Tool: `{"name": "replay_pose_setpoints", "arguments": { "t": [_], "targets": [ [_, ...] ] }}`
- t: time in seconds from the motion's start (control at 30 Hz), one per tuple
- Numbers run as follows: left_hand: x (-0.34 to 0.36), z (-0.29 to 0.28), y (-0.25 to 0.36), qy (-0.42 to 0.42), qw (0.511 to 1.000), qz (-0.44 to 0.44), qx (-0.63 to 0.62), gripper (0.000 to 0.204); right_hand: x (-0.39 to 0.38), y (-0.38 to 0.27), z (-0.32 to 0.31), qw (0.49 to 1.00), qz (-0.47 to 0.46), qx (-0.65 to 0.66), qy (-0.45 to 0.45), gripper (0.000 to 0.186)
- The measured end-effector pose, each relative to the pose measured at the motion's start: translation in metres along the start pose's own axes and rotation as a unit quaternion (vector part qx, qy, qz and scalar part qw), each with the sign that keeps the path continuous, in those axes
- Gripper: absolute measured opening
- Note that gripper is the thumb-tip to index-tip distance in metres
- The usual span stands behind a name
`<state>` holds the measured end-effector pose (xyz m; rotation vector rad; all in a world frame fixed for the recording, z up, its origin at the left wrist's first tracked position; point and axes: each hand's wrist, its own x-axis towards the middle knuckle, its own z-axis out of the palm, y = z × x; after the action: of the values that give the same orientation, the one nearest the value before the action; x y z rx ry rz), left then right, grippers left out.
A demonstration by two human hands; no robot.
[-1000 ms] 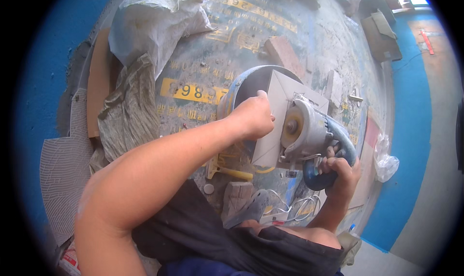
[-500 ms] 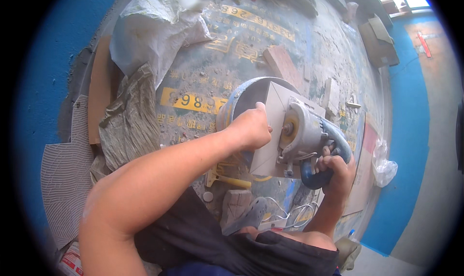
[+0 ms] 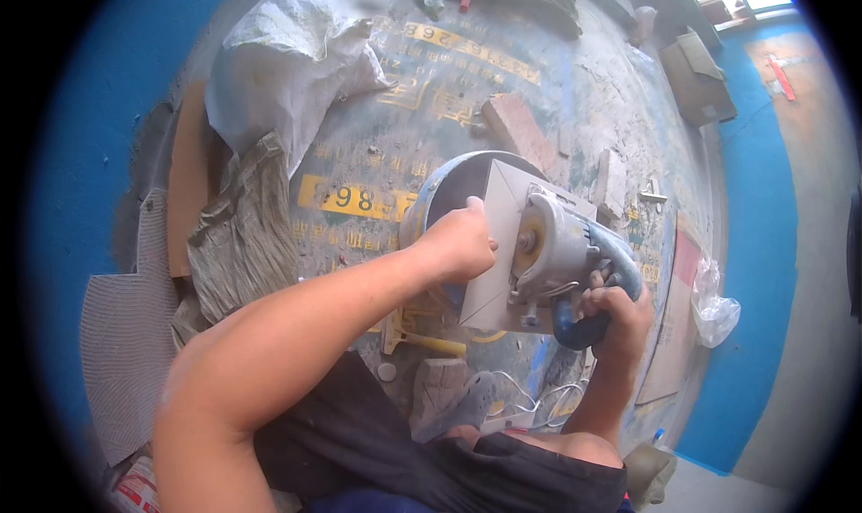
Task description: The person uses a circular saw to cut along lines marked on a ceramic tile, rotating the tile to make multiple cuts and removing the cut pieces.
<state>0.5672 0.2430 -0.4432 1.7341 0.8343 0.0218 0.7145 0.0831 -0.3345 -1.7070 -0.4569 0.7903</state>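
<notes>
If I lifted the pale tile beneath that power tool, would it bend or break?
The tile would likely stay stiff: its face looks flat and its edges straight. Its pointed corners might chip if knocked. The smooth-looking face could feel slippery.

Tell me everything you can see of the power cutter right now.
The power cutter has a dusty grey, metal-looking body and guard, with a curved blue handle at its rear. A round yellowish disc with a central hub faces picture-left; whether it spins can't be told. Small fittings project at the lower front. The tool lies over the pale tile, slanting down toward picture-right. The right hand grips the handle.
</notes>
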Motion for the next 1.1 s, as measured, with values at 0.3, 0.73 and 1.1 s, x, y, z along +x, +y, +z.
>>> {"name": "replay_pose_setpoints", "arguments": {
  "t": [0.3,0.73,1.1],
  "targets": [
    [0.007,0.012,-0.001,0.030,0.999,0.010,0.037,0.049,-0.030,-0.028,-0.039,0.994,-0.051,0.087,0.039,0.035],
    [0.017,0.039,0.004,0.204,0.969,-0.099,-0.096,0.040,-0.050,-0.032,-0.095,0.982,-0.090,0.128,0.102,0.040],
    [0.021,0.017,0.003,0.091,0.991,-0.035,0.093,0.043,-0.031,-0.027,-0.079,0.985,-0.092,0.123,0.075,0.039]
  ]
}}
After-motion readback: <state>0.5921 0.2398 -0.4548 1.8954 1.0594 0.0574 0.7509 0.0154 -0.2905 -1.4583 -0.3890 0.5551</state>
